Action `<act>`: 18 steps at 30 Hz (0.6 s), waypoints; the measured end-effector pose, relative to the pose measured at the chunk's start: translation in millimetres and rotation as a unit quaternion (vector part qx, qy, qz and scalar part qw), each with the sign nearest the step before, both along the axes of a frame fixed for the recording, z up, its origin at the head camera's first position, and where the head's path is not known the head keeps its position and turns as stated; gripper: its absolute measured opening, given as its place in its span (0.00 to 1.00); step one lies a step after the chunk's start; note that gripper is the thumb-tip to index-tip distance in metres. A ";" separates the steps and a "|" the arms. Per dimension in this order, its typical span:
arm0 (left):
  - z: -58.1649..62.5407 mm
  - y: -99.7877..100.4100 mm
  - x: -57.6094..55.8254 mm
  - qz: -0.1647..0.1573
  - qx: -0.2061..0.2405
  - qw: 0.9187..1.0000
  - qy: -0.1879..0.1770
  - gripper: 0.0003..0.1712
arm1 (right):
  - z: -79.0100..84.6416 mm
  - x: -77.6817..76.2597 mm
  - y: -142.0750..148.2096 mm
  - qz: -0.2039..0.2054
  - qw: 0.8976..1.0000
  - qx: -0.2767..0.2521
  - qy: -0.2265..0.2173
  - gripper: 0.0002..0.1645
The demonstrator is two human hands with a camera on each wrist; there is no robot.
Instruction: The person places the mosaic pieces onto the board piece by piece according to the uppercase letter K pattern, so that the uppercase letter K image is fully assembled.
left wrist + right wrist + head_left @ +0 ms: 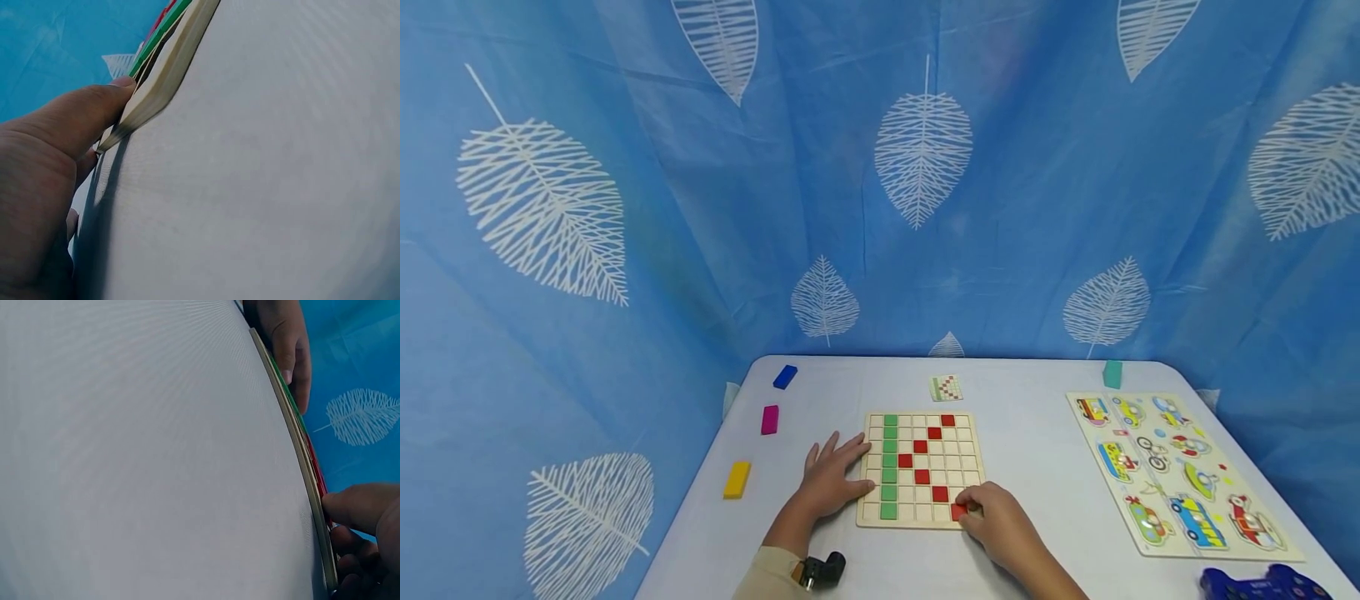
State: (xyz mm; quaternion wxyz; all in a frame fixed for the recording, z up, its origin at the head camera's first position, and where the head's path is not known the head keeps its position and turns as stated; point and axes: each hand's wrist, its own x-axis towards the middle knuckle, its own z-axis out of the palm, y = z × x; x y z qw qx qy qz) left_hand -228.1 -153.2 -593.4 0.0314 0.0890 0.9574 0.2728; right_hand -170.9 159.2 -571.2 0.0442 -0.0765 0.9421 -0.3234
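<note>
A square wooden grid board (921, 521) lies on the white table, with a column of green tiles (889, 460) and a bent line of red tiles (921, 447) in its cells. My left hand (831, 479) rests at the board's left side, fingers spread; in the left wrist view its thumb (103, 103) touches the rim. At the lower right corner, my right hand (1000, 521) pinches a red tile (958, 511) between thumb and fingers, low over the board. The right wrist view hides most of that tile behind the thumb (356, 506).
A small pattern card (946, 387) lies behind the board. Blue (786, 377), pink (770, 420) and yellow (737, 480) blocks lie left. To the right are a teal block (1112, 374), a vehicle puzzle board (1138, 492) and a blue game controller (1262, 583).
</note>
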 end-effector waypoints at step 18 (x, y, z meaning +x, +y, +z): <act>0.5 -1.6 1.5 -0.006 0.018 1.000 -0.013 0.41 | -0.8 -2.0 11.1 0.022 0.998 -0.052 -0.022 0.13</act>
